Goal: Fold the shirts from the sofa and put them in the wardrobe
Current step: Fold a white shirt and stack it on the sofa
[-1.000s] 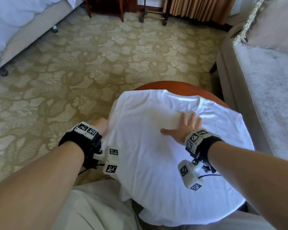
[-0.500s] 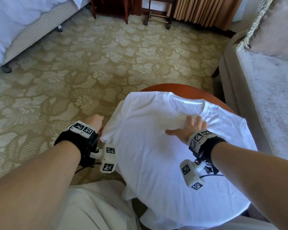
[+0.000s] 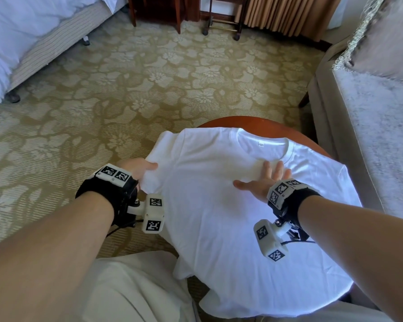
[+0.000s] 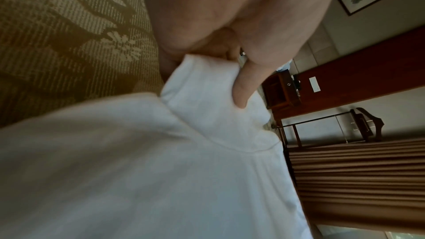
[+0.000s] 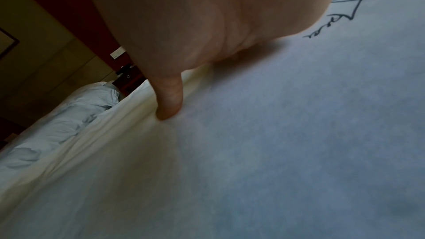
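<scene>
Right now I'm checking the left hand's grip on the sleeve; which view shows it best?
The left wrist view: the left hand pinches the sleeve of the white shirt, thumb on top. The head view shows that hand from behind, fingers hidden. The right wrist view misses it.

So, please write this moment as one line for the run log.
left hand: grips sleeve | right hand: flat on white shirt | shirt: spread on round table | fold: starting

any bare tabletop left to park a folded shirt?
Only a wood crescent of the round table beyond the collar. The white T-shirt covers the rest, left hand gripping its sleeve, right hand flat on its chest.
</scene>
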`<state>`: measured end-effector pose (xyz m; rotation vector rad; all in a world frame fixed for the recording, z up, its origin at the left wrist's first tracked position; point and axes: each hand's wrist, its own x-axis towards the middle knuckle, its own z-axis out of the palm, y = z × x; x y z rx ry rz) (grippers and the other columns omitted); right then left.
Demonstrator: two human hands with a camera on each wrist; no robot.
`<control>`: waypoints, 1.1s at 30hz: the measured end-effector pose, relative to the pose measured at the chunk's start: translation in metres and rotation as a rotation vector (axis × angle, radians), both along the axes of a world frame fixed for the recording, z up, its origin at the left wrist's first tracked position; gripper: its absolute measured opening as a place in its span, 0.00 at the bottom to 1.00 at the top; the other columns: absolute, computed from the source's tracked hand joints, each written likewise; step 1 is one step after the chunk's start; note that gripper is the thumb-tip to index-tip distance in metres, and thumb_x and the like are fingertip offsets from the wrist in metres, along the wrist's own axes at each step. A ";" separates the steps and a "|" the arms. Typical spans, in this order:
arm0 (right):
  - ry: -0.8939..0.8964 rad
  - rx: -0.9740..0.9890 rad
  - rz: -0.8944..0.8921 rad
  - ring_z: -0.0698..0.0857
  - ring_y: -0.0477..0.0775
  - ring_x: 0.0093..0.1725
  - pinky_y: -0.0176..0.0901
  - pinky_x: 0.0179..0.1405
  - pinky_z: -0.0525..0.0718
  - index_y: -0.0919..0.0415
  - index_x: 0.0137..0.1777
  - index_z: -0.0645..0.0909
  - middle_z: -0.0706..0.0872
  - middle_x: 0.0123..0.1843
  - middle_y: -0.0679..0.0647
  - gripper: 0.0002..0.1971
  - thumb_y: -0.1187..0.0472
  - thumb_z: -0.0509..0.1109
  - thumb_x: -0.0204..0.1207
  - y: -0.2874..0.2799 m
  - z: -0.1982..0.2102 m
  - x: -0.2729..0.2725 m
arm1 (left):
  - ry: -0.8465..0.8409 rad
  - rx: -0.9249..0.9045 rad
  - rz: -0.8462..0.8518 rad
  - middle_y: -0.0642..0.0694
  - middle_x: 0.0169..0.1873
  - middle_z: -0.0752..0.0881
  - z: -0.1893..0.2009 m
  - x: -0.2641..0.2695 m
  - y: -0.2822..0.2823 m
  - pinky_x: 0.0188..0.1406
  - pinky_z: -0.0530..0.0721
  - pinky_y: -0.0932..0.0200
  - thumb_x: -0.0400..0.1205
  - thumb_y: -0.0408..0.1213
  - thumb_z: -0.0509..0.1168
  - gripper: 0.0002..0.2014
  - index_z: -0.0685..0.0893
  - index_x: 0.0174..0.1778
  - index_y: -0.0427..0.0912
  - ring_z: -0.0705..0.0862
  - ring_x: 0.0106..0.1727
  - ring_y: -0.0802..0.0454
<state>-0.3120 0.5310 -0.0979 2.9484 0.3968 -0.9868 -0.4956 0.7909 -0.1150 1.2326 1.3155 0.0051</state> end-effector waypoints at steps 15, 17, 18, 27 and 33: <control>0.039 -0.013 0.008 0.27 0.64 0.82 0.70 0.79 0.37 0.43 0.82 0.27 0.23 0.83 0.54 0.64 0.13 0.56 0.56 0.000 -0.002 0.004 | -0.060 0.116 0.197 0.37 0.45 0.83 -0.016 -0.017 0.065 0.54 0.81 0.48 0.48 0.46 0.79 0.24 0.80 0.37 0.45 0.82 0.43 0.36; 0.019 -0.002 -0.001 0.27 0.64 0.82 0.71 0.80 0.38 0.43 0.83 0.27 0.24 0.83 0.53 0.65 0.13 0.57 0.55 0.001 -0.004 0.003 | -0.013 0.123 0.208 0.42 0.42 0.79 0.005 -0.020 0.053 0.50 0.78 0.50 0.60 0.47 0.73 0.14 0.76 0.35 0.49 0.75 0.41 0.41; 0.003 0.006 -0.004 0.27 0.64 0.82 0.71 0.80 0.39 0.43 0.83 0.28 0.25 0.84 0.53 0.64 0.14 0.57 0.56 0.001 -0.005 0.003 | 0.008 0.143 0.208 0.42 0.45 0.78 0.026 -0.021 0.033 0.53 0.78 0.48 0.67 0.45 0.71 0.10 0.76 0.35 0.50 0.75 0.45 0.44; -0.159 0.275 -0.177 0.43 0.59 0.85 0.67 0.80 0.55 0.44 0.85 0.45 0.38 0.86 0.48 0.55 0.30 0.71 0.64 -0.013 0.000 0.005 | -0.156 0.389 0.043 0.29 0.41 0.83 0.054 0.046 -0.077 0.26 0.82 0.58 0.72 0.25 0.74 0.10 0.85 0.48 0.33 0.76 0.32 0.51; -0.283 0.329 -0.577 0.61 0.62 0.78 0.65 0.76 0.62 0.56 0.81 0.58 0.57 0.81 0.55 0.41 0.43 0.67 0.71 -0.104 0.019 0.041 | -0.239 0.336 -0.190 0.50 0.54 0.87 0.046 0.113 -0.156 0.57 0.83 0.55 0.68 0.34 0.78 0.18 0.88 0.54 0.45 0.84 0.55 0.49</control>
